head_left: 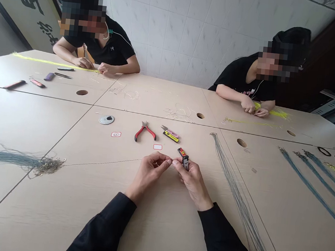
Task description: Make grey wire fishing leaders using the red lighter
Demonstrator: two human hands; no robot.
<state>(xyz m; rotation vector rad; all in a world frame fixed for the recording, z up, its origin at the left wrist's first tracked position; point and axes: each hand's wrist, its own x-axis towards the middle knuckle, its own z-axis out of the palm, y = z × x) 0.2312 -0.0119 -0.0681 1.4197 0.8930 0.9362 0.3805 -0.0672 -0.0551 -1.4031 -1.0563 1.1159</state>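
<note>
My left hand (151,173) is closed in a pinch on a thin cord (104,161), which stretches left toward a bundle of grey-blue cords with small metal ends (50,166). Fingertip to fingertip with it, my right hand (190,180) is closed around a small lighter (185,162) with a dark top and white label. A red, yellow and black end shows just above that lighter; whether it is a separate piece I cannot tell. What lies between the meeting fingertips is too small to make out.
Beyond my hands lie red-handled pliers (145,132), a yellow-and-black lighter (171,136), small scissors or snips (169,131) and a round metal cover (106,120). Long cord bundles (232,188) run along my right. Across the table two people handle yellow cords (54,63).
</note>
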